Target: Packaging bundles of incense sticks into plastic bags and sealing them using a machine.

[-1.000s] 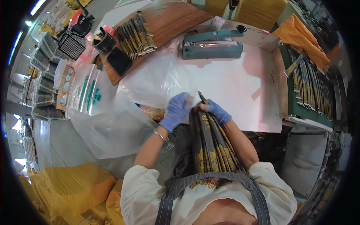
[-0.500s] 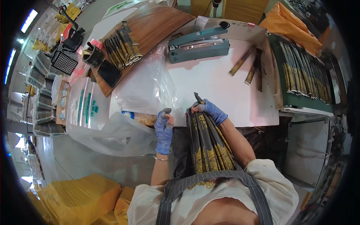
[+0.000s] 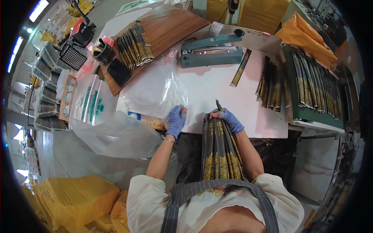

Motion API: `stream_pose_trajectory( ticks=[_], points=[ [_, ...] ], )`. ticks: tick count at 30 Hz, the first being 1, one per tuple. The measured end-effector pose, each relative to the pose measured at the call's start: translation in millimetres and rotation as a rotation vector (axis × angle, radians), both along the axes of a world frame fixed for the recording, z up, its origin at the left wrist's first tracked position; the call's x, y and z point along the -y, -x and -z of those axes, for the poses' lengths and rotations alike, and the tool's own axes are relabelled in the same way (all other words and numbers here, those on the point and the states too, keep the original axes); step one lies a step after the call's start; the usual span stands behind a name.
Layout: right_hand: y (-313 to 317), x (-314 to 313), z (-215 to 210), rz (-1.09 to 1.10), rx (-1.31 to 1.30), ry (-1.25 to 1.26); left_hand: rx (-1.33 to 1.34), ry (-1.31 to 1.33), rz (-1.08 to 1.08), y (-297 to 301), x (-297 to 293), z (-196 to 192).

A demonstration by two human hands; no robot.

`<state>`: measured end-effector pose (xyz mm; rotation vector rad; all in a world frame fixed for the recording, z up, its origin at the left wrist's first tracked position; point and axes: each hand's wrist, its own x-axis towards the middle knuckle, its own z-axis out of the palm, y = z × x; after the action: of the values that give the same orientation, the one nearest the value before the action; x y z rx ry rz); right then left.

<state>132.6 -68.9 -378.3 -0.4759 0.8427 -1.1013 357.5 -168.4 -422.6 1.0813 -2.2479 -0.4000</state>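
My right hand (image 3: 230, 120), in a blue glove with bare fingertips showing, grips the upper ends of a bundle of long narrow black-and-gold packets (image 3: 219, 151). The bundle fans downward against my apron, and one packet end sticks up above the fingers. My left hand (image 3: 176, 121), gloved alike, is closed at the near right corner of a stack of clear plastic bags (image 3: 149, 93). Whatever its curled fingers hold, if anything, is hidden.
A teal bag sealer (image 3: 211, 54) stands at the back of the white table (image 3: 217, 83). Loose packets (image 3: 272, 85) lie at right, beside a green tray (image 3: 311, 113) of similar packets. More packets (image 3: 134, 44) rest on a brown board (image 3: 167, 23) with a dark cup (image 3: 103, 56).
My left hand has moved forward to the plastic bags. More loose packets now lie at the table's right side. My right hand keeps hold of the bundle; the whole view has shifted slightly.
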Motion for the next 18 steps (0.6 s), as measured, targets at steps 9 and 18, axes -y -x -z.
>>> stream_pose_trajectory(
  ticks=[9,18],
  points=[
    [-31.8,49.4,-5.4,-0.112,-0.147,0.015,-0.049,-0.121,-0.016,37.5,-0.2,-79.3],
    [-25.2,35.3,-6.6,-0.043,-0.088,-0.008,-0.245,0.117,-0.146,-24.3,-47.3,-81.7]
  ],
)
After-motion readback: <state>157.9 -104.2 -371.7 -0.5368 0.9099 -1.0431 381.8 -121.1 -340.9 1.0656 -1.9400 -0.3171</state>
